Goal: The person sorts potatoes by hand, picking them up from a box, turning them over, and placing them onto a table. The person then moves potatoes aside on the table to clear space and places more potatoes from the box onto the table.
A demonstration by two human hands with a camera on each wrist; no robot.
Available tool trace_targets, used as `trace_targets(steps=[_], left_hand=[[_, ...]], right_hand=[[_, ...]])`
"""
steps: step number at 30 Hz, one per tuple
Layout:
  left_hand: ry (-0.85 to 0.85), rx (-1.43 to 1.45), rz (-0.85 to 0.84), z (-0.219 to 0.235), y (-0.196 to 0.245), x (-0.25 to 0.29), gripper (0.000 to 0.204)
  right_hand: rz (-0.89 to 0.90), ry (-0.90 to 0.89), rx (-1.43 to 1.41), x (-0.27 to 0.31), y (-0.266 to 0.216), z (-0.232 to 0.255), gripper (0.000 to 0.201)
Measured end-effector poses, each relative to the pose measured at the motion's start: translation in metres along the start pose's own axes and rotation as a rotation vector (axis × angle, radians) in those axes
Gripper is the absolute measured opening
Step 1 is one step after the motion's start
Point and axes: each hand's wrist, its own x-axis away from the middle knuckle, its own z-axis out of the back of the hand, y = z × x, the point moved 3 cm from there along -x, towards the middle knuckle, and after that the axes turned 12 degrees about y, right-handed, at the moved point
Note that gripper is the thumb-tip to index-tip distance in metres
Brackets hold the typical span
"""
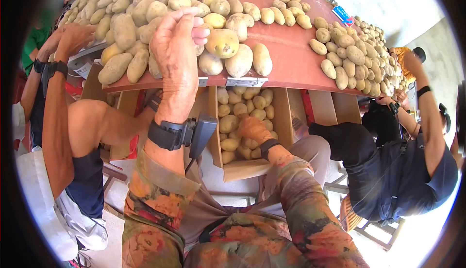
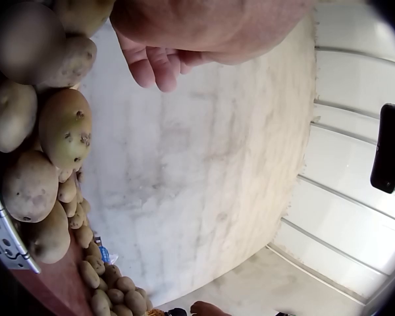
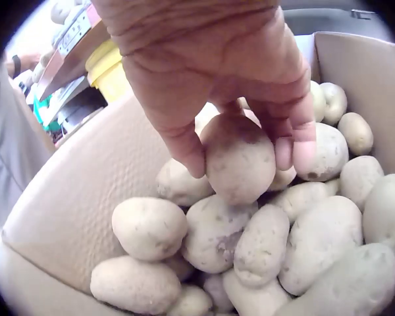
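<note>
My left hand [image 1: 177,49] is raised over the front edge of the reddish table [image 1: 286,49], its fingers loosely bent with nothing in them. Beside its fingertips lies a potato with a greenish, spotted skin [image 1: 223,43], also in the left wrist view [image 2: 66,128]. Down in an open cardboard box [image 1: 248,172] below the tabletop is my right hand [image 1: 255,128]. Its thumb and fingers grip a round potato [image 3: 240,164] just over the other potatoes [image 3: 322,243] in the box. The right palm faces down, hiding part of the held potato's top.
A large heap of potatoes [image 1: 141,6] covers the table's left, and smaller ones are piled at the right [image 1: 359,54]. A metal hinge [image 1: 246,81] sits on the front edge. People work close by on both sides, one in a dark shirt [image 1: 407,171] at right.
</note>
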Motion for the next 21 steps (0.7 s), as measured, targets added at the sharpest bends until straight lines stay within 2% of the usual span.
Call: trace_targets(steps=[1, 4, 7, 10, 13, 16, 19, 21], left_hand=[[-0.004, 0.011, -0.003, 0.0, 0.0, 0.001, 0.018], [-0.011, 0.026, 0.002, 0.001, -0.001, 0.0, 0.018], [-0.021, 0.039, 0.006, -0.001, -0.002, 0.001, 0.018], [0.007, 0.06, 0.001, -0.005, 0.001, 0.005, 0.016], [0.016, 0.07, -0.001, -0.007, 0.001, 0.006, 0.016], [0.015, 0.05, 0.006, -0.008, 0.0, 0.007, 0.016], [0.018, 0.051, 0.007, -0.011, 0.0, 0.008, 0.016], [0.012, 0.05, 0.002, -0.01, 0.0, 0.008, 0.016]], right_hand=[[-0.064, -0.047, -0.017, -0.002, 0.0, 0.01, 0.041], [-0.142, 0.068, -0.052, -0.009, 0.003, 0.028, 0.044], [-0.014, 0.201, -0.175, -0.016, 0.013, 0.034, 0.047], [0.078, 0.085, 0.005, -0.027, 0.008, 0.03, 0.051], [0.236, 0.076, 0.161, -0.035, 0.01, 0.017, 0.051], [0.297, -0.144, 0.45, -0.051, 0.009, -0.01, 0.052], [0.435, 0.046, 0.39, -0.035, 0.0, 0.0, 0.052], [0.452, 0.096, 0.333, -0.036, 0.006, -0.003, 0.05]])
